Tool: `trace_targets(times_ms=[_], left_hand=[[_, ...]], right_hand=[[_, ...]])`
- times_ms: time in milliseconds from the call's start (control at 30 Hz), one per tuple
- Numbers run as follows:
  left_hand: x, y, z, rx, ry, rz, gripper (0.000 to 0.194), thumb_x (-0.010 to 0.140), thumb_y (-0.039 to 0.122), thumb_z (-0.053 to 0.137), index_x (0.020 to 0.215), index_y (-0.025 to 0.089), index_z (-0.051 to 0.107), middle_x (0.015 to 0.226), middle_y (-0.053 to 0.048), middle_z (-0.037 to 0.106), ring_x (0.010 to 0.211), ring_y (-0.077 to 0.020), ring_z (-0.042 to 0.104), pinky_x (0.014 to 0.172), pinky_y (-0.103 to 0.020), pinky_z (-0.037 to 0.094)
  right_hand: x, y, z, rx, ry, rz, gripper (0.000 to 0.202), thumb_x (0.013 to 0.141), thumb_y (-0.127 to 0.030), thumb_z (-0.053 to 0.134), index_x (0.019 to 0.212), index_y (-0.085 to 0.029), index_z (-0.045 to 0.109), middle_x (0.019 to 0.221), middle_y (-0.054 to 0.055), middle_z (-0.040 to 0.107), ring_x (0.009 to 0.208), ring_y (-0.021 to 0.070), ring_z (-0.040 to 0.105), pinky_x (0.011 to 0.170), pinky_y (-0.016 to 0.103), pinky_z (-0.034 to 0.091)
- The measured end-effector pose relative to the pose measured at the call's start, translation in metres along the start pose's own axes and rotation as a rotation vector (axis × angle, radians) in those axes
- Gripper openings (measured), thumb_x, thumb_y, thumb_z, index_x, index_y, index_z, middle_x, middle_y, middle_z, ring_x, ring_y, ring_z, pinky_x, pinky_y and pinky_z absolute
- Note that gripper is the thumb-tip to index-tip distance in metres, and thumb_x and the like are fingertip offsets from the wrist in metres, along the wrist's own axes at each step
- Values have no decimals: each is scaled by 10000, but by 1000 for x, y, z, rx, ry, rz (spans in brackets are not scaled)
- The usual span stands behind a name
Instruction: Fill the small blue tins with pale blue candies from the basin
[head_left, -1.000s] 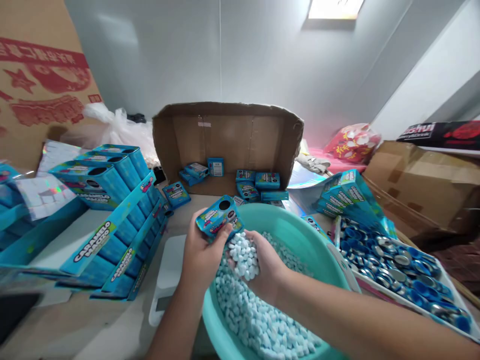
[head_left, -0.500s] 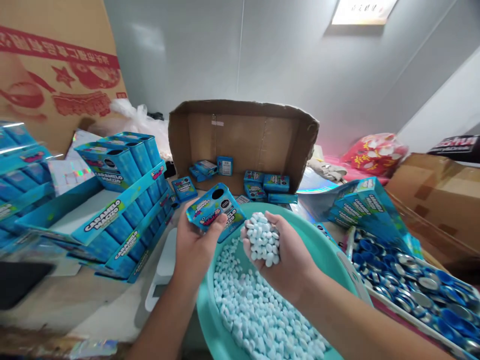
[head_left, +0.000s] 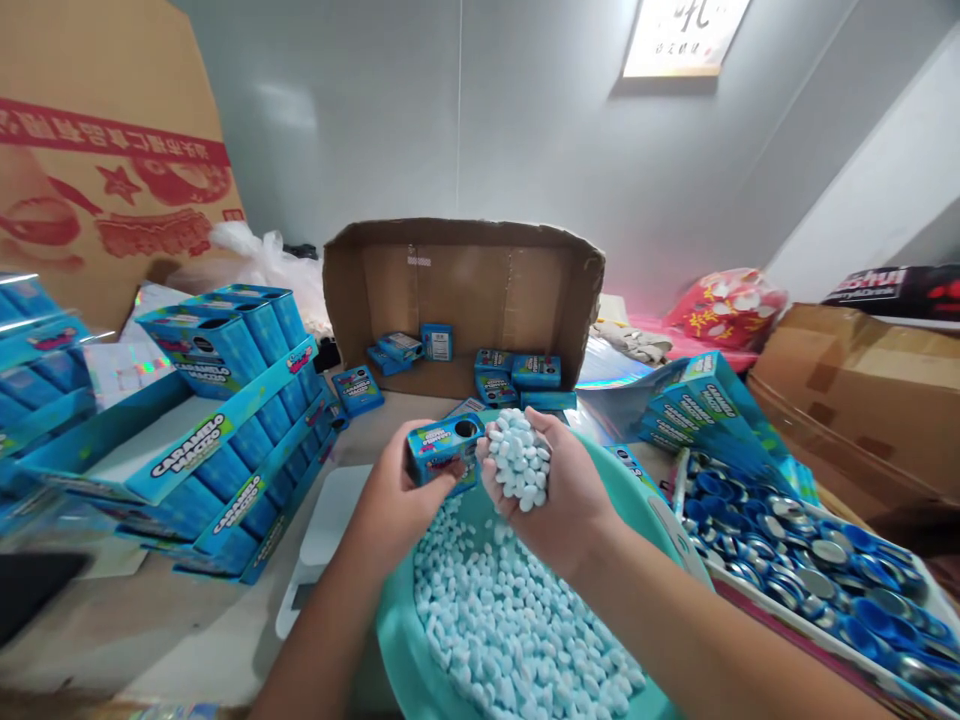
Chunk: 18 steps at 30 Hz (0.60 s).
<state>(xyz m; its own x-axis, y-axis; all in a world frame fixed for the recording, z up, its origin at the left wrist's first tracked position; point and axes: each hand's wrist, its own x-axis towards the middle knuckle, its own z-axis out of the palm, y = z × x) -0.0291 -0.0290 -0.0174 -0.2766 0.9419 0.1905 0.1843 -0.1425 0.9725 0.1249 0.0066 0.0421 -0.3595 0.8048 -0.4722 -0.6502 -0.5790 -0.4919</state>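
Blue display trays [head_left: 189, 448] stand left of the left grip [head_left: 394, 492], which is closed around a small blue box [head_left: 439, 450]. Just beside it, the right grip [head_left: 566, 500], half-curled, cups pale-blue pellets [head_left: 519, 462] above a teal basin [head_left: 399, 622]; blue-and-silver caps [head_left: 817, 555] lie right of that grip.

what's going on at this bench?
A person has a small blue box in the left hand, with the round dark hole at its end in view. The right hand cups a heap of pale blue pellets right next to that hole; whether hand and box touch is hard to tell. Below is a turquoise basin with many more pellets. Filled display trays stand at left, and a tray of blue and silver caps sits at right.
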Motion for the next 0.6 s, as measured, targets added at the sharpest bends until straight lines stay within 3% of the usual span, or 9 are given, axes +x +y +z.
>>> trace_targets(times_ms=[133, 367, 500, 600], left_hand=[[-3, 1, 0, 60, -71, -40, 436, 786, 306, 752, 1170, 222, 561, 1104, -53, 690, 1049, -245, 678, 916, -364, 539], [-10, 11, -3, 359, -255, -27, 396, 824, 358, 720, 1184, 289, 569, 1076, -1, 698, 960, -217, 681, 795, -309, 513], [-13, 20, -4, 495, -372, -6, 349, 846, 396, 692, 1159, 307, 565, 1036, 23, 697, 916, -207, 667, 743, -297, 479], [-15, 22, -5, 505, -431, -21, 433, 826, 441, 712, 1199, 307, 537, 1071, 20, 689, 924, -211, 656, 755, -305, 473]], right_hand=[[-1, -8, 2, 121, 51, 12, 182, 942, -294, 519, 906, -153, 629, 694, 22, 702, 623, 158, 708, 497, 223, 586], [-5, -27, 6, 207, -19, -34, 194, 945, -273, 469, 904, -152, 615, 690, 35, 681, 603, 157, 691, 481, 217, 574], [7, -38, 7, 219, -44, -68, 214, 946, -284, 457, 901, -145, 613, 678, 39, 676, 607, 165, 689, 482, 225, 576], [26, -42, 9, 197, -65, -107, 189, 938, -275, 469, 869, -170, 610, 690, 35, 689, 621, 172, 696, 484, 234, 576]])
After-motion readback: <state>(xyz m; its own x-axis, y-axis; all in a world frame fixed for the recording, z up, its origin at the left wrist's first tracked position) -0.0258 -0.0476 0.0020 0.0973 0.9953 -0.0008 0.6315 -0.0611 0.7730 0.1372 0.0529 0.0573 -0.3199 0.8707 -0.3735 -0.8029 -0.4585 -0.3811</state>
